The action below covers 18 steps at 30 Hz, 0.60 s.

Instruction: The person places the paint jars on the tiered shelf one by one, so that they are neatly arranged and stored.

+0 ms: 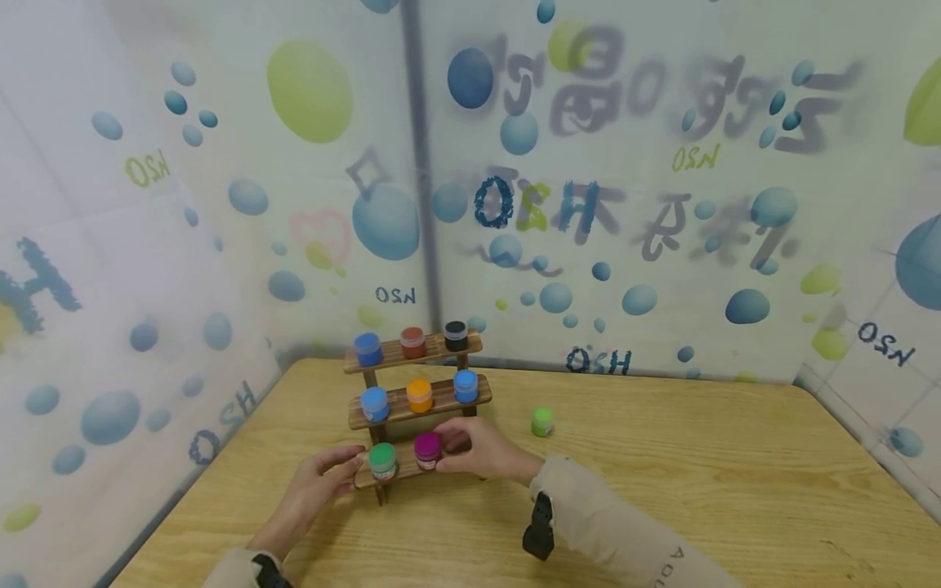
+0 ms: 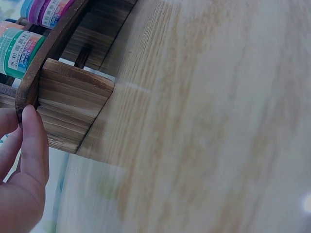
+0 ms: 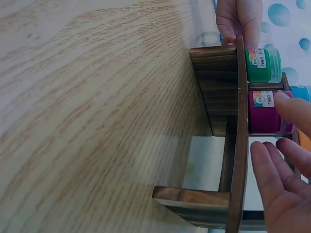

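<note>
A three-tier wooden rack [image 1: 421,403] holds small paint jars. My left hand [image 1: 316,483] pinches the left end of its bottom shelf [image 2: 30,92], thumb and fingers on either side of the board. Beside that hand stands a green paint jar [image 1: 382,461]. Right of it on the same shelf is a purple paint jar [image 1: 427,452], upright. My right hand [image 1: 481,449] holds this jar from the right, the thumb on its near side and the index finger behind the lid. In the right wrist view the other fingers [image 3: 266,162] extend beside the jar.
Blue [image 1: 375,404], orange [image 1: 419,396] and another blue jar [image 1: 466,386] fill the middle shelf. Blue, brown [image 1: 413,343] and black jars [image 1: 456,336] stand on top. A light green jar [image 1: 541,422] sits on the wooden table [image 1: 662,490], right of the rack. Patterned curtains [image 1: 625,245] surround the table.
</note>
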Each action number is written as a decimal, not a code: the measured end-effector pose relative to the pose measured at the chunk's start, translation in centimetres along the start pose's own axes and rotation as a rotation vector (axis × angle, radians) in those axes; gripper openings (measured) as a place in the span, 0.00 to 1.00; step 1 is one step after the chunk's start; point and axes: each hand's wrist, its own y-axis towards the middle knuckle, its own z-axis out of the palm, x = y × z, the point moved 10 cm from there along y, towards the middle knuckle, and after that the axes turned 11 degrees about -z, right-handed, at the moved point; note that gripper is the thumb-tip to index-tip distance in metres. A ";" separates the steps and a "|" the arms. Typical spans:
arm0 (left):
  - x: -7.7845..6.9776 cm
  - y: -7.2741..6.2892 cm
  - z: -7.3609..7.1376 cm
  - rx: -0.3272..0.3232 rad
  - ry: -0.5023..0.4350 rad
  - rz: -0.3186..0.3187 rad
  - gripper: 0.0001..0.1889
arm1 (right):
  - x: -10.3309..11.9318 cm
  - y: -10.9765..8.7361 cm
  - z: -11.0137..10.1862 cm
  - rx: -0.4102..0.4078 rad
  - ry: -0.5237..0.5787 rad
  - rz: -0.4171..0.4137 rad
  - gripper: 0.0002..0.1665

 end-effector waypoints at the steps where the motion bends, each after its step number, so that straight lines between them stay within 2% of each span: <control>1: 0.0 0.0 0.0 -0.002 -0.005 -0.003 0.20 | -0.1 -0.1 -0.1 0.002 -0.006 0.003 0.24; 7: 0.0 0.1 0.0 0.004 0.008 0.002 0.20 | -0.1 -0.9 -0.9 0.000 -0.053 -0.015 0.23; 18: 0.1 0.0 0.0 0.004 0.017 -0.002 0.22 | -0.3 -2.6 -2.6 -0.035 -0.038 -0.006 0.22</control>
